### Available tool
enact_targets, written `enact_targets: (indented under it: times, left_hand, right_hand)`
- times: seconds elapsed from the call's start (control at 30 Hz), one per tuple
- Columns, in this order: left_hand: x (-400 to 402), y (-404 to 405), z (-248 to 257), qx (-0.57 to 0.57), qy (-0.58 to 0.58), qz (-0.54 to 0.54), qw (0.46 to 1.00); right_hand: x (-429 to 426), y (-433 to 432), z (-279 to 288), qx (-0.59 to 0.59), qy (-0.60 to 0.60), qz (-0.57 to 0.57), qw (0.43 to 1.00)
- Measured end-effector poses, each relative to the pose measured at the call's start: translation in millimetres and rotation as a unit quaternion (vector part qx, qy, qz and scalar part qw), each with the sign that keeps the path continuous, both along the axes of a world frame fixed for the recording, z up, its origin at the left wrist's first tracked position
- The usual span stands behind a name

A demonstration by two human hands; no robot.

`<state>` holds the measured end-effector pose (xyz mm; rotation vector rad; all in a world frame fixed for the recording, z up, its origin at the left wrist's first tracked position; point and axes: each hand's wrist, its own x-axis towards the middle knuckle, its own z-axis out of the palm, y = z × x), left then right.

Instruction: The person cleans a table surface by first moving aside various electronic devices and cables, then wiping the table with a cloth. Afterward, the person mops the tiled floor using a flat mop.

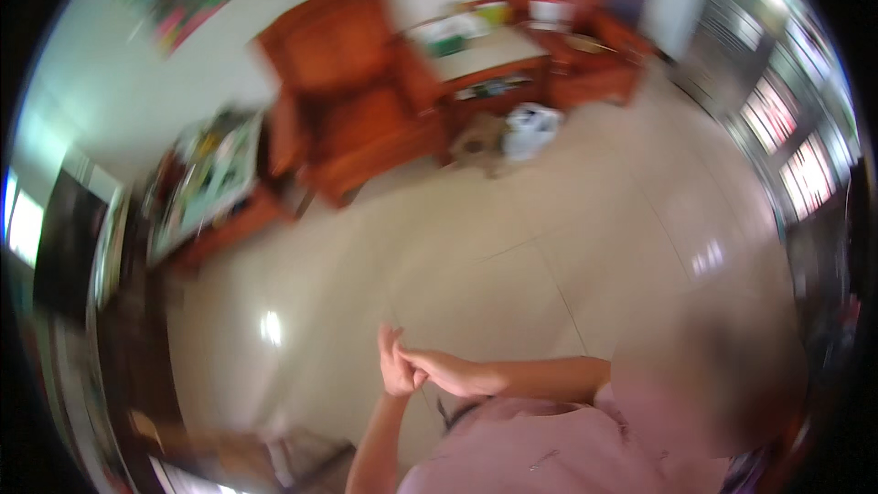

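Note:
Near the bottom centre, my left hand (396,365) and my right hand (449,372) touch each other in front of a pink shirt (535,442). The left fingers point upward and look slightly apart, with nothing visible held in them. My right hand comes in from the right, its fingers lying against the left palm and partly hidden there. No object shows between the hands, though their contact hides part of both. Beneath them lies a glossy tiled floor (480,288).
A red-brown wooden armchair (357,103) stands beyond a glass-topped side table (212,178) holding clutter. Another table (494,55) and armchair (576,48) hold containers. A white plastic bag (531,130) sits on the floor. A blurred patch covers the lower right.

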<state>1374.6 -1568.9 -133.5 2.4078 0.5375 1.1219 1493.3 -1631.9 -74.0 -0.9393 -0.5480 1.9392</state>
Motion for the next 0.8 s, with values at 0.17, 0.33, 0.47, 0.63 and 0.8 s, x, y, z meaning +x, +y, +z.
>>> enact_targets:
  times: [0.17, 0.33, 0.47, 0.63, 0.8]
  left_hand:
    - [132, 0, -58, -0.773, 0.085, -0.06, 0.626]
    - [316, -134, 61, -0.861, 0.074, -0.414, 0.285]
    - [406, -169, 88, -0.88, 0.084, -0.38, 0.272]
    - [497, -161, 25, -0.782, 0.197, -0.33, 0.491]
    - [500, -66, -134, -0.656, 0.334, -0.102, 0.669]
  right_hand:
    - [112, -97, 54, 0.233, -0.268, -0.27, 0.895]
    - [236, -187, -3, 0.275, -0.821, -0.153, 0.476]
    - [308, -279, -20, -0.045, -0.907, -0.137, 0.396]
    - [372, -428, -76, -0.508, -0.632, -0.192, 0.553]
    - [425, -468, -76, -0.379, -0.629, -0.491, 0.469]
